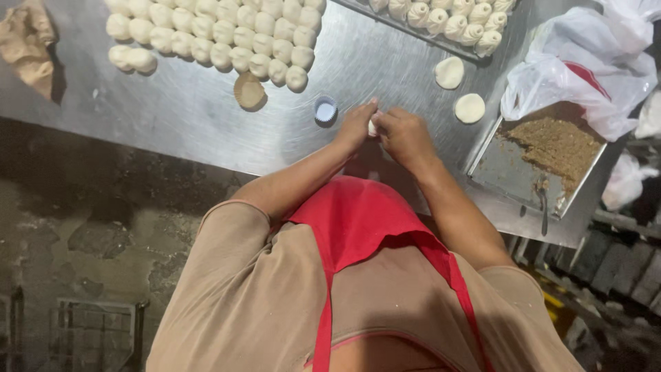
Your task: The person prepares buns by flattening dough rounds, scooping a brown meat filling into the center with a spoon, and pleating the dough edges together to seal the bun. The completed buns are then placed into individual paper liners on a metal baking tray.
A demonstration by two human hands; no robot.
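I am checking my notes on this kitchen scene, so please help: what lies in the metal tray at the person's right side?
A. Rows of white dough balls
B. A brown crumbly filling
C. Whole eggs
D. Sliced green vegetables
B: the metal tray beside the right hand holds a heap of brown crumbly filling; the white dough balls sit directly on the steel table, farther away.

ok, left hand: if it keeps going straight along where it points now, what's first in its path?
Probably the flattened dough disc. The left hand points up and right across the steel table, its fingertips already on the small dough piece both hands hold. Depth is unclear.
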